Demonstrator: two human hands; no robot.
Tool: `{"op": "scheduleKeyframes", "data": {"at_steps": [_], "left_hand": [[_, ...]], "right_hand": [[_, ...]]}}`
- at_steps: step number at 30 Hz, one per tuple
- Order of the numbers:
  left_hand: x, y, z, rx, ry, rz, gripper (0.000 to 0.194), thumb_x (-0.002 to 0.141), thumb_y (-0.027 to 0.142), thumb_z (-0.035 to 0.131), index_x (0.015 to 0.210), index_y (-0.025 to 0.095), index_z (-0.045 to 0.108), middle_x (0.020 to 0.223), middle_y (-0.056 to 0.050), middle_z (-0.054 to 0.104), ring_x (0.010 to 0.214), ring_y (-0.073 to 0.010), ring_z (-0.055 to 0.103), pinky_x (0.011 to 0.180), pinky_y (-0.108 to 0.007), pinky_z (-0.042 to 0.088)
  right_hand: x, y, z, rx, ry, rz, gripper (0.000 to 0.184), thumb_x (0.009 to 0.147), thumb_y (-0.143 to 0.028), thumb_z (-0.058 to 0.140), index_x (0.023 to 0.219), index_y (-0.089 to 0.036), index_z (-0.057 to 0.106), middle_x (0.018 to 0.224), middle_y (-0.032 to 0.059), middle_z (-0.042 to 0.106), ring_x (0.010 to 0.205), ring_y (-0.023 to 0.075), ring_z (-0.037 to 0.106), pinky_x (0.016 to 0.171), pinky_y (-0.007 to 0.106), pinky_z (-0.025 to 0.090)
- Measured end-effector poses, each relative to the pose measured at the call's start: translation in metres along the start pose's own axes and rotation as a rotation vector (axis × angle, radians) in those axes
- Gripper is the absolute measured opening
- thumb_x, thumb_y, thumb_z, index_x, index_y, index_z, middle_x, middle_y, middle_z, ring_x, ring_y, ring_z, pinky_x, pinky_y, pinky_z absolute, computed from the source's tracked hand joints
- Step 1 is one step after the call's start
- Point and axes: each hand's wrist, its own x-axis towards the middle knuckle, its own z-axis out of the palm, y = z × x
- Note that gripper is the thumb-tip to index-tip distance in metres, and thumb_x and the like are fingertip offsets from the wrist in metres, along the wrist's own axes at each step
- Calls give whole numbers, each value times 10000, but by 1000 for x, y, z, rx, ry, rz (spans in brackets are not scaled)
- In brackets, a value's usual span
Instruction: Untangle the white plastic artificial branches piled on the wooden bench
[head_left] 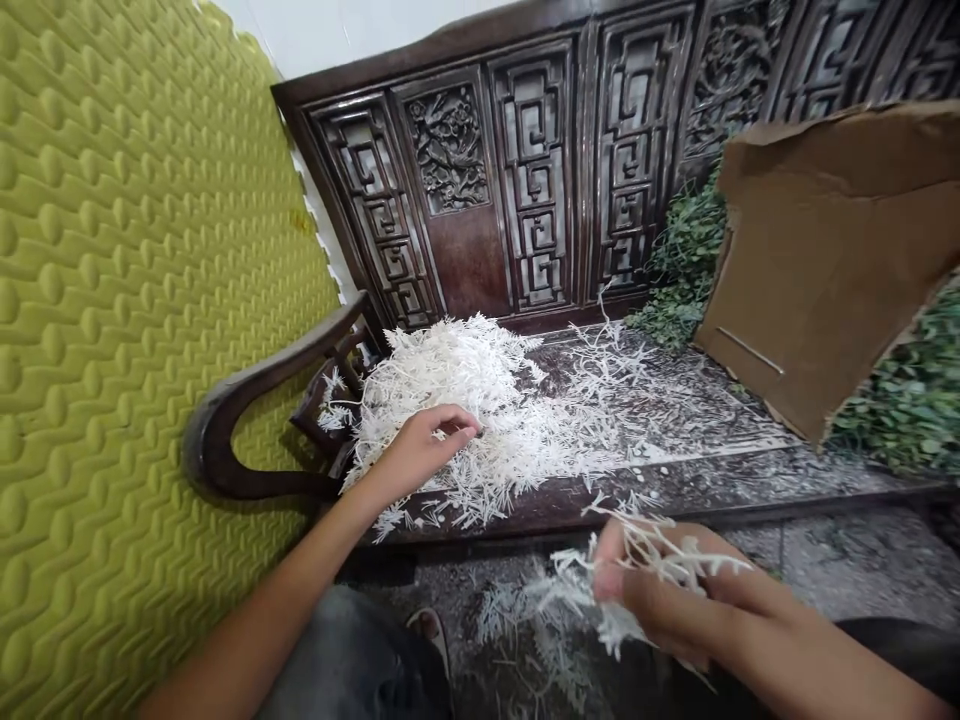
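Dark carved wooden bench with a fretwork back (469, 255) against a white wall (375, 30); yellow-green embossed foam panel (135, 250) at left; grey floor (847, 570) below.

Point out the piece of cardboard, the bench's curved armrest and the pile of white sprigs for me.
Piece of cardboard (825, 270): head view, middle of its brown face.
Curved armrest (207, 445): head view, its front bend.
Pile of white sprigs (457, 360): head view, upper part.

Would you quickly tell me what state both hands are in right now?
Left hand: fingers curled at the white pile; whether it grips anything cannot be told.
Right hand: closed, holding white sprigs.
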Motion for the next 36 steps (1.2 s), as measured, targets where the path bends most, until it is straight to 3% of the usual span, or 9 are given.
{"op": "scheduleKeyframes", "data": {"at_steps": [4, 7, 11, 13, 15, 18, 24, 32, 36], "left_hand": [[-6, 14, 4, 72, -47, 30, 297, 892, 420, 483, 899, 190, 670, 920, -61, 672, 878, -204, 607, 703, -286, 467], [-10, 24, 9, 72, -153, 43, 381, 921, 466, 411, 915, 178, 661, 901, -66, 673, 874, -206, 615, 731, -294, 464], [-18, 36, 18, 37, -338, 84, 444, 928, 521, 364, 1046, 195, 641, 1049, -77, 656, 974, -211, 599, 820, -312, 465], [-23, 42, 25, 65, -397, 148, 432, 876, 541, 477, 1130, 221, 617, 1140, -75, 628, 1054, -223, 571, 905, -330, 435], [-27, 46, 32, 110, -415, 206, 573, 749, 552, 651, 1225, 243, 567, 1229, -80, 586, 1113, -252, 540, 941, -342, 417], [-28, 49, 40, 157, -356, 260, 790, 622, 530, 767, 1308, 245, 499, 1298, -97, 540, 1127, -281, 527, 917, -347, 427], [-23, 56, 31, 206, -130, 321, 290, 722, 454, 705, 835, 189, 674, 870, -37, 624, 839, -212, 571, 749, -287, 430], [-49, 70, -1, 102, 133, 233, 304, 715, 459, 689, 764, 168, 614, 955, -62, 599, 895, -218, 560, 713, -277, 437], [-61, 75, -10, -11, 156, 182, 331, 750, 485, 646, 749, 168, 553, 720, -10, 607, 718, -179, 590, 639, -262, 454]], "right_hand": [[-1, -18, -7, -36, -186, -156, 261, 780, -500, 597, 767, -239, 596, 568, -33, 417, 533, 134, 375, 542, 263, 335], [1, -27, -11, -26, -201, -210, 216, 793, -437, 571, 795, -221, 584, 496, -61, 337, 484, 120, 273, 490, 258, 231], [7, -29, -13, 64, -159, -230, 208, 801, -408, 577, 821, -202, 588, 540, -56, 380, 500, 110, 248, 499, 254, 228], [10, -30, -13, 119, -124, -264, 194, 802, -392, 580, 818, -198, 577, 537, -64, 365, 493, 102, 217, 502, 251, 230], [13, -31, -10, 152, -86, -305, 184, 800, -381, 583, 812, -198, 566, 534, -67, 349, 496, 101, 214, 497, 244, 218], [18, -36, -5, 186, -65, -384, 196, 783, -383, 603, 784, -192, 558, 536, -62, 353, 512, 101, 259, 488, 233, 211], [33, -47, -2, 215, 33, -544, 214, 732, -370, 630, 766, -170, 562, 501, -77, 347, 468, 79, 239, 458, 227, 189], [68, -54, -9, 161, 196, -692, 275, 706, -445, 599, 769, -191, 516, 473, -95, 345, 391, 72, 218, 420, 234, 164], [72, -56, -3, 18, 227, -819, 286, 742, -479, 583, 756, -198, 529, 498, -68, 418, 431, 109, 350, 453, 246, 267]]}}
